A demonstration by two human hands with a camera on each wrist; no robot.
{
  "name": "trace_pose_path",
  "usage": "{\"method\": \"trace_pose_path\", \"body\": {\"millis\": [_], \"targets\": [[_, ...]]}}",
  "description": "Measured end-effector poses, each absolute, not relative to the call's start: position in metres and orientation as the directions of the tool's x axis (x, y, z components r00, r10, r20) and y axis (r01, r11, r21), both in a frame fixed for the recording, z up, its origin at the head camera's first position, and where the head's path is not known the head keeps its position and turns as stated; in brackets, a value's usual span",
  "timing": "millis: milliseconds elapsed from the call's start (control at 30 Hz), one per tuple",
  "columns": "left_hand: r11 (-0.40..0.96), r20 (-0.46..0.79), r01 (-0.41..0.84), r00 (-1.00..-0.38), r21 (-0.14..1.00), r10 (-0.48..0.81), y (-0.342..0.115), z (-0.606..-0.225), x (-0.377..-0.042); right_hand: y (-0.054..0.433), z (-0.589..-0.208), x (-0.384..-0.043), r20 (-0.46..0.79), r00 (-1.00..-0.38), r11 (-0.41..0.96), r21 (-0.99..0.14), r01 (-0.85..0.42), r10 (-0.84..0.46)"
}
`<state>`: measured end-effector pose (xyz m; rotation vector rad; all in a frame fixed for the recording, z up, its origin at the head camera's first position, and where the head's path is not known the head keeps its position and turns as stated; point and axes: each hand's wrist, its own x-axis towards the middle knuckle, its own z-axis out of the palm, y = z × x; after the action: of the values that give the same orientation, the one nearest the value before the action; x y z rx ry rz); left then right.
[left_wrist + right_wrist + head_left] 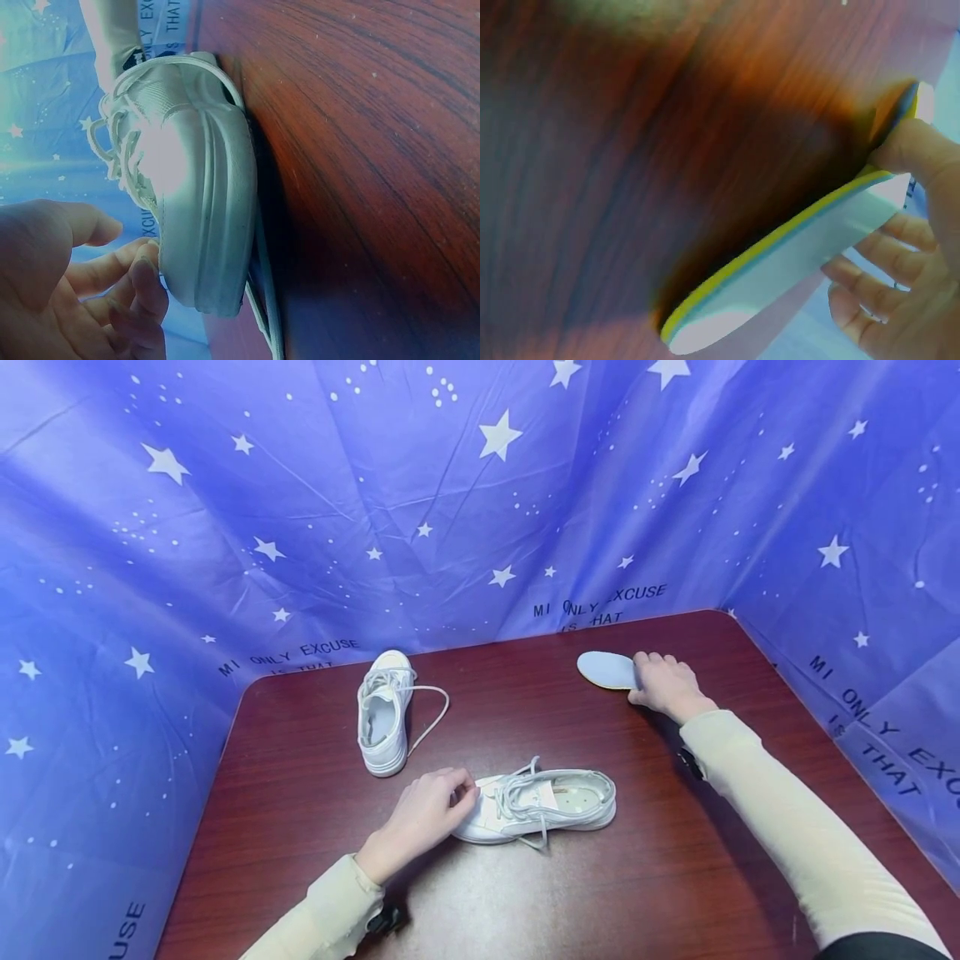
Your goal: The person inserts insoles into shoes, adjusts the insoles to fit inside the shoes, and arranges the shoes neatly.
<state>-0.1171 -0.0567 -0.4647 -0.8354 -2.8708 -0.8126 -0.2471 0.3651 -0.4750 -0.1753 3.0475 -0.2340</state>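
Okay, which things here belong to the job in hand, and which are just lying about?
Apparently in the job:
pale insole, held by the right hand
nearer white shoe, left hand at its toe

Just around:
farther white shoe, untouched, possibly its mate
wooden table
starry curtain

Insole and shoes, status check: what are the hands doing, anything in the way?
Right hand gripping insole. Left hand touching near shoe. Loose laces by its opening, possibly in the way.

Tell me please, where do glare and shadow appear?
Head view: a pale sheen on the table in front of the near shoe; left wrist view: a blown-out highlight on that shoe's upper, dark shadow beside its sole; right wrist view: soft shadow along the insole, whose lower end looks washed out.
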Motion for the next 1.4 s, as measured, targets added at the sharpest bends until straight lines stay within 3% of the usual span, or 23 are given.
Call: {"method": "trace_pose_path", "body": {"millis": [233, 567, 733, 1067, 1400], "targets": [[0.716, 0.166, 0.496, -0.860, 0.491, 0.483, -0.058, -0.465, -0.117, 0.374, -0.473, -0.240, -0.070, -0.987, 0.965, -0.231, -0.125, -0.144], [0.711, 0.184, 0.513, -0.852, 0.480, 0.490, -0.056, -0.466, -0.117, 0.380, -0.481, -0.237, -0.034, -0.986, 0.963, -0.227, -0.149, -0.161], [0.714, 0.167, 0.507, -0.854, 0.484, 0.493, -0.056, -0.466, -0.117, 0.383, -0.485, -0.235, -0.009, -0.990, 0.947, -0.293, -0.132, -0.141], [0.719, 0.149, 0.506, -0.853, 0.477, 0.501, -0.056, -0.465, -0.116, 0.385, -0.491, -0.227, 0.032, -0.978, 0.898, -0.391, -0.204, -0.208], [0.724, 0.146, 0.498, -0.857, 0.477, 0.494, -0.057, -0.463, -0.117, 0.369, -0.477, -0.210, 0.082, -0.962, 0.867, -0.419, -0.269, -0.259]]}}
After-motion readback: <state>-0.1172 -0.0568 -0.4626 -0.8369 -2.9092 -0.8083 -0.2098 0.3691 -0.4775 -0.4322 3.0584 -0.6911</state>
